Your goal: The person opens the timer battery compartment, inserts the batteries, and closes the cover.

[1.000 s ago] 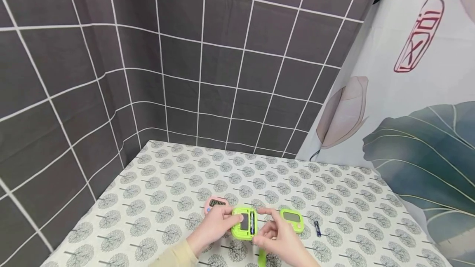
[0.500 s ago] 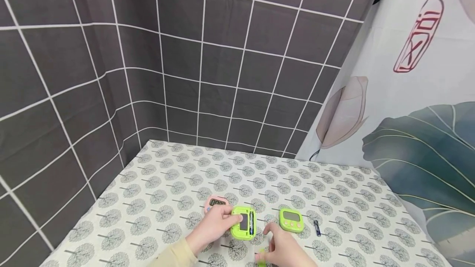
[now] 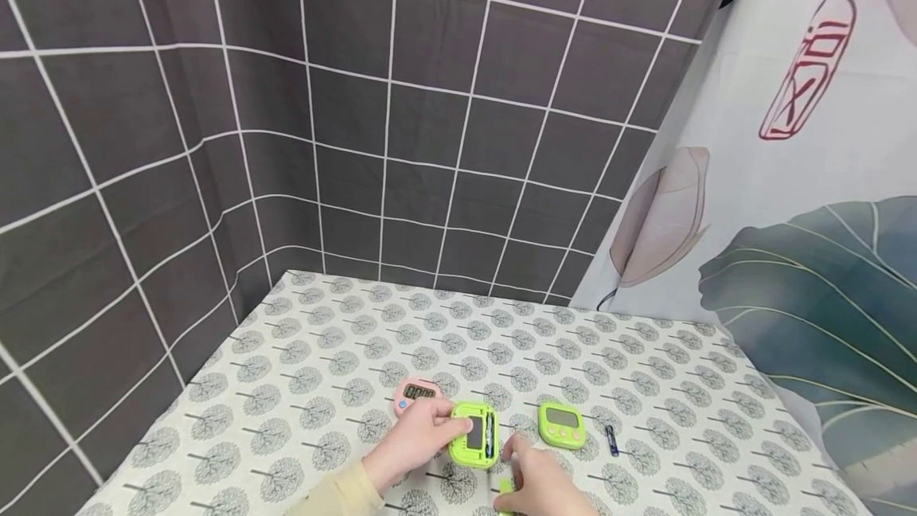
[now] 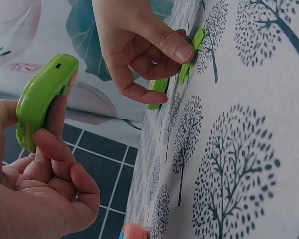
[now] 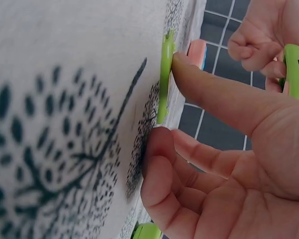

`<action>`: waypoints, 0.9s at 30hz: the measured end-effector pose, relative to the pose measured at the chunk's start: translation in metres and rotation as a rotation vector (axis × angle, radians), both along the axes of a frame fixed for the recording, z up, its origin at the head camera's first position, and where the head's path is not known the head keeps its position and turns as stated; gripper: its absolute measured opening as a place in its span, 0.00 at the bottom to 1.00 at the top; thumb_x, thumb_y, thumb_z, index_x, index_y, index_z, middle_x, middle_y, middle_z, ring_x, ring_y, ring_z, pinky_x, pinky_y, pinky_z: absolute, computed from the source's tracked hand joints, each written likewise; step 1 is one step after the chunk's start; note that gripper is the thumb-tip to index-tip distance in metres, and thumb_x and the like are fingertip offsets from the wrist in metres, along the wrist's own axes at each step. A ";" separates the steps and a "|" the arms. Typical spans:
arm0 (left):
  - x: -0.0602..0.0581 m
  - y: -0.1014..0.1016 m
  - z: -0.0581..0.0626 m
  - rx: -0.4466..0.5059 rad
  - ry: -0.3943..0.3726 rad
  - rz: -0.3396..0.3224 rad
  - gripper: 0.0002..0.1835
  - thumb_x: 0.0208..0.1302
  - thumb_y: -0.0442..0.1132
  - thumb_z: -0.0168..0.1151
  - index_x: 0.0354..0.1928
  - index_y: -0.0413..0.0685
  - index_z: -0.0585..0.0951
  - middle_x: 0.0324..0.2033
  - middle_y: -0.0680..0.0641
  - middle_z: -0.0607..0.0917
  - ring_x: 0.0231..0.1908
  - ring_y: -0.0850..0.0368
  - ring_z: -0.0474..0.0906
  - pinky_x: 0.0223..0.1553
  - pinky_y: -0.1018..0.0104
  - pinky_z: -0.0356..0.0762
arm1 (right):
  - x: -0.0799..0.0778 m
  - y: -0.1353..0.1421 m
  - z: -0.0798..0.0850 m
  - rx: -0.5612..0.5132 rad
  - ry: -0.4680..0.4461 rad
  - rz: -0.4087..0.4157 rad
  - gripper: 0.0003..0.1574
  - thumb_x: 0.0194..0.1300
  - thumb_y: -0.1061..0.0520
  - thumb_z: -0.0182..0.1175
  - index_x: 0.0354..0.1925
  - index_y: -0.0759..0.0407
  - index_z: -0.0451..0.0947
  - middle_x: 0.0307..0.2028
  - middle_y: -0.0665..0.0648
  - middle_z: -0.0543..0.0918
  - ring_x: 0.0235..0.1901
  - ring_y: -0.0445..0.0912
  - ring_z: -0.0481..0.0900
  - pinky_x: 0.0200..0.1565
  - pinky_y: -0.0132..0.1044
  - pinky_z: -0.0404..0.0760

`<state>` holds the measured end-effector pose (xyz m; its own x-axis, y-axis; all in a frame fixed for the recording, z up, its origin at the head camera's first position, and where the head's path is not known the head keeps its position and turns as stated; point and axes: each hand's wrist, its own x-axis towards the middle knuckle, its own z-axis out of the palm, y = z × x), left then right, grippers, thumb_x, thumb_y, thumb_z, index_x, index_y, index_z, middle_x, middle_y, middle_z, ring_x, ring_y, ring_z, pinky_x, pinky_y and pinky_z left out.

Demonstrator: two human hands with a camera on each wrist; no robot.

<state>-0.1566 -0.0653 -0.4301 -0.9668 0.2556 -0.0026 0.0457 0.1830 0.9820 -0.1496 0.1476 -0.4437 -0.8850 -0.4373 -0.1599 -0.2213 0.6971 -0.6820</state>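
In the head view my left hand holds a green digital timer, thumb on its back, above the table. The back faces up, with its battery compartment uncovered and a dark battery inside. My right hand is low at a small green battery cover on the table. The right wrist view has the thumb tip against the face of the battery cover, while the curled fingertips sit right by its lower end. A pink timer lies just behind my left hand.
A second green timer lies screen up beyond my right hand. Farther right is a loose dark blue battery. The tree-patterned tablecloth runs back to a dark grid-patterned curtain.
My right hand has left the held timer and come down to the battery cover on the table, bringing the second green timer into full view. The left hand stays nearly still with its timer.
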 end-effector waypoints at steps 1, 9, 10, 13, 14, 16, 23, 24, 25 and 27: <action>0.000 0.000 0.000 -0.002 0.001 -0.001 0.11 0.59 0.43 0.63 0.39 0.44 0.84 0.17 0.56 0.79 0.17 0.65 0.62 0.18 0.76 0.60 | 0.000 0.000 0.000 -0.001 -0.003 0.003 0.27 0.41 0.60 0.74 0.38 0.58 0.70 0.20 0.50 0.74 0.20 0.42 0.71 0.23 0.33 0.70; 0.001 -0.001 -0.001 0.022 -0.013 0.003 0.14 0.60 0.42 0.62 0.43 0.41 0.83 0.27 0.48 0.87 0.21 0.63 0.68 0.22 0.75 0.66 | -0.002 0.000 -0.002 0.011 -0.031 0.006 0.20 0.41 0.63 0.73 0.27 0.56 0.70 0.18 0.49 0.71 0.18 0.41 0.67 0.21 0.31 0.65; 0.000 -0.001 -0.001 0.027 -0.015 0.001 0.14 0.60 0.42 0.62 0.43 0.40 0.83 0.27 0.47 0.87 0.22 0.63 0.69 0.23 0.74 0.66 | -0.002 0.000 -0.002 0.008 -0.028 0.009 0.20 0.41 0.63 0.73 0.26 0.56 0.69 0.18 0.49 0.71 0.18 0.41 0.67 0.21 0.31 0.65; 0.001 -0.002 -0.002 0.040 -0.016 -0.005 0.14 0.60 0.42 0.62 0.43 0.40 0.83 0.28 0.46 0.88 0.22 0.63 0.70 0.24 0.74 0.67 | -0.001 0.000 -0.002 -0.004 -0.017 0.016 0.21 0.40 0.64 0.72 0.27 0.56 0.69 0.18 0.48 0.71 0.18 0.40 0.66 0.21 0.31 0.65; 0.001 -0.002 -0.002 0.040 -0.015 -0.005 0.14 0.60 0.42 0.62 0.43 0.40 0.83 0.27 0.46 0.87 0.22 0.63 0.70 0.23 0.74 0.67 | 0.000 0.000 -0.002 -0.011 -0.017 0.017 0.21 0.40 0.64 0.72 0.27 0.56 0.69 0.17 0.48 0.71 0.18 0.40 0.66 0.21 0.31 0.65; 0.001 -0.002 -0.002 0.037 -0.012 -0.002 0.14 0.60 0.42 0.62 0.43 0.40 0.83 0.25 0.48 0.87 0.20 0.63 0.67 0.22 0.75 0.65 | 0.001 0.000 -0.001 -0.027 -0.019 0.021 0.21 0.40 0.64 0.72 0.28 0.56 0.68 0.17 0.48 0.70 0.17 0.39 0.66 0.20 0.31 0.65; 0.001 -0.003 -0.001 0.025 -0.003 0.006 0.12 0.59 0.43 0.62 0.41 0.43 0.84 0.16 0.56 0.79 0.17 0.64 0.62 0.18 0.76 0.61 | 0.002 0.001 -0.002 -0.049 -0.027 0.034 0.21 0.43 0.62 0.72 0.31 0.53 0.69 0.17 0.46 0.69 0.17 0.38 0.64 0.20 0.30 0.64; 0.001 -0.003 -0.001 0.026 -0.005 0.006 0.12 0.59 0.43 0.62 0.41 0.43 0.84 0.16 0.56 0.79 0.17 0.64 0.62 0.18 0.76 0.61 | 0.002 0.002 -0.002 -0.053 -0.022 0.037 0.21 0.43 0.61 0.72 0.31 0.53 0.69 0.18 0.46 0.69 0.17 0.38 0.64 0.20 0.30 0.64; 0.001 -0.003 -0.001 0.026 -0.006 0.007 0.13 0.60 0.43 0.62 0.41 0.43 0.84 0.16 0.56 0.79 0.17 0.64 0.62 0.19 0.76 0.61 | 0.001 0.002 -0.002 -0.056 -0.015 0.041 0.21 0.44 0.61 0.72 0.32 0.52 0.69 0.18 0.46 0.68 0.17 0.37 0.64 0.20 0.30 0.64; 0.002 -0.003 -0.001 0.021 -0.005 0.011 0.13 0.60 0.43 0.63 0.41 0.43 0.84 0.17 0.56 0.80 0.17 0.64 0.63 0.18 0.76 0.61 | 0.001 0.003 -0.003 -0.088 -0.025 0.043 0.20 0.45 0.60 0.72 0.32 0.53 0.70 0.18 0.46 0.69 0.17 0.37 0.66 0.20 0.30 0.66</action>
<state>-0.1550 -0.0681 -0.4313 -0.9695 0.2452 -0.0020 0.0392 0.1630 0.9858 -0.1484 0.1501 -0.4464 -0.8611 -0.4886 -0.1407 -0.2323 0.6243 -0.7459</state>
